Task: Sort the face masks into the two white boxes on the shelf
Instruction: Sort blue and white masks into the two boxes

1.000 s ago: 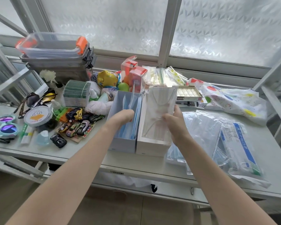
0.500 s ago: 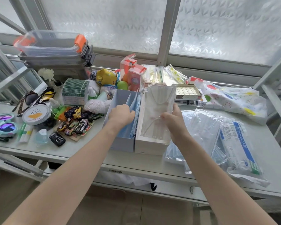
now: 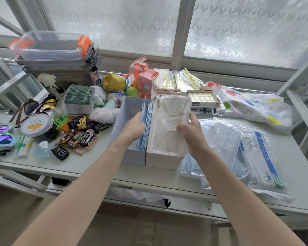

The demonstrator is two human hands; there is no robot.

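lowered since earlier, right hand (image 3: 190,132) pinches a wrapped white mask (image 3: 172,119) lengthwise over right box (image 3: 163,159); left hand (image 3: 133,127) steadies blue masks (image 3: 147,119) beside it.

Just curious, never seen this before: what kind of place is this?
Probably a home or small storeroom corner: a metal shelf under a frosted window, crowded with toy cars, sunglasses and packs of face masks.
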